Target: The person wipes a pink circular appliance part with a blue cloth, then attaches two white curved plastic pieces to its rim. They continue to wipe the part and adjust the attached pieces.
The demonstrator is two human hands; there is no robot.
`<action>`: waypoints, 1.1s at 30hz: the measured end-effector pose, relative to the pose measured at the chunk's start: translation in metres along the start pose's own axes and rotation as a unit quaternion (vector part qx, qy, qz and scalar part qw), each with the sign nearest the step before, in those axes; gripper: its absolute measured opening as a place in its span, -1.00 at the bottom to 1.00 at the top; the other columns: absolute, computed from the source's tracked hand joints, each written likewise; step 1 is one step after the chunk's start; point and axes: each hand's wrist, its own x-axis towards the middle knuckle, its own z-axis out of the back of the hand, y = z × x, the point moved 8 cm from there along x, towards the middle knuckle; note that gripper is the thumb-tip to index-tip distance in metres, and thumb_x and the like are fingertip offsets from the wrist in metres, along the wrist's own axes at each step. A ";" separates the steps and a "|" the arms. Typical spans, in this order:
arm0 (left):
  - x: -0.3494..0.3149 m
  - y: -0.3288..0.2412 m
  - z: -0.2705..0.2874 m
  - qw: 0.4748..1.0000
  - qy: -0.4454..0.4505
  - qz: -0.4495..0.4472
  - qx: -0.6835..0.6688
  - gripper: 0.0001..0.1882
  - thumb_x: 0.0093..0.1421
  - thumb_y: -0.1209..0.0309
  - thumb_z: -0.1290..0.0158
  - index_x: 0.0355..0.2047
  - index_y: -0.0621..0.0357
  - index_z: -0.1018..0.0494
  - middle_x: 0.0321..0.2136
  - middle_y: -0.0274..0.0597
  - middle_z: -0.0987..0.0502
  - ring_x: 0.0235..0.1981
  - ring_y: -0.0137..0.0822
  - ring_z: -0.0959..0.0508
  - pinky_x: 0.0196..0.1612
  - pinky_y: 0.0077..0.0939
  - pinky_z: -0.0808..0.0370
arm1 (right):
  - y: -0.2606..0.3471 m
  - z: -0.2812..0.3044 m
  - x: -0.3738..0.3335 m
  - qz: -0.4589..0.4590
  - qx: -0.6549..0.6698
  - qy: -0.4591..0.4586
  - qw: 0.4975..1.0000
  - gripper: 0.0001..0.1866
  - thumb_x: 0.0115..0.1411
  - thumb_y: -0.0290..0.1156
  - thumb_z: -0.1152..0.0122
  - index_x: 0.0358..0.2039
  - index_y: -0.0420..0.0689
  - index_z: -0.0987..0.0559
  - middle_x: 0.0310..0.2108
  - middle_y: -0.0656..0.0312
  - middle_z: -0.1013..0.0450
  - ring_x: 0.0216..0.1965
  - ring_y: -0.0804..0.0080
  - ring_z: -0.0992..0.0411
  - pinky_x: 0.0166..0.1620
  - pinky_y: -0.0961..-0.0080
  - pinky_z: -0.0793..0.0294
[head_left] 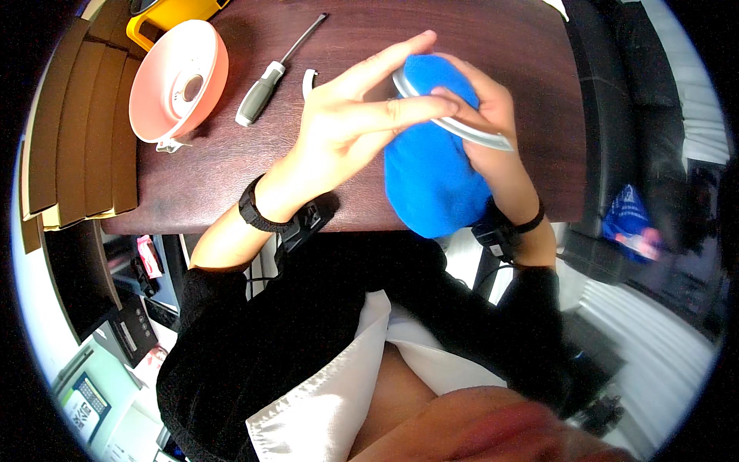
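Note:
A bright blue cloth [436, 185] hangs bunched up in my right hand [496, 115], whose fingers are wrapped round its upper part. Across the cloth runs a thin, curved pale-grey strip [486, 138], with my right thumb close against it. My left hand [339, 127] reaches in from the left: one finger lies over the strip, while another stretches up past the top of the cloth. Its remaining fingers are partly hidden. Both hands are above the table. Just left of my left hand lies a small white curved piece [309, 82].
On the dark red-brown table [539, 61] lie a screwdriver [262, 92] with a grey handle and a pink bowl-shaped part [154, 88] with a round fitting inside. A yellow bin [173, 11] stands behind. Cardboard boxes [92, 123] line the left edge. A black seat [639, 115] is at right.

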 end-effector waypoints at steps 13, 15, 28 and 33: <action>0.002 -0.002 -0.006 0.999 0.052 -0.010 -0.009 -0.71 0.13 0.56 -0.09 -0.12 0.16 -0.59 0.10 0.22 -0.42 0.05 0.00 -0.52 0.06 -0.30 -0.48 | 0.007 0.000 -0.008 -0.103 0.141 0.059 0.983 -0.54 0.18 -0.30 -0.19 0.05 -0.28 -0.50 -0.15 0.17 -0.54 -0.13 0.52 -0.48 -0.04 0.59 -0.44; 0.002 -0.001 -0.008 0.999 0.046 0.020 -0.018 -0.67 0.14 0.60 -0.05 -0.07 0.16 -0.56 0.06 0.19 -0.45 0.03 0.02 -0.53 0.05 -0.28 -0.48 | 0.013 0.000 -0.009 -0.140 0.124 0.037 0.982 -0.55 0.19 -0.30 -0.15 0.05 -0.26 -0.51 -0.18 0.20 -0.54 -0.16 0.54 -0.49 -0.04 0.61 -0.43; 0.001 -0.003 0.004 0.999 -0.007 0.021 0.036 -0.65 0.12 0.71 -0.04 -0.06 0.28 -0.53 -0.21 -0.02 -0.62 -0.26 -0.20 -0.65 -0.18 -0.46 -0.57 | -0.020 -0.006 -0.022 -0.250 0.325 0.022 0.912 -0.60 0.23 -0.20 -0.07 -0.05 -0.23 -0.51 -0.37 0.15 -0.52 -0.33 0.38 -0.50 -0.07 0.47 -0.47; -0.001 0.003 0.004 0.997 -0.031 0.005 0.073 -0.53 0.12 0.65 -0.05 0.06 0.01 -0.50 -0.33 -0.09 -0.62 -0.36 -0.24 -0.66 -0.33 -0.48 -0.61 | -0.023 -0.020 -0.017 -0.233 0.518 0.079 0.819 -0.54 0.29 -0.03 0.19 -0.38 -0.18 -0.49 -0.63 0.13 -0.40 -0.52 0.33 -0.36 -0.21 0.39 -0.39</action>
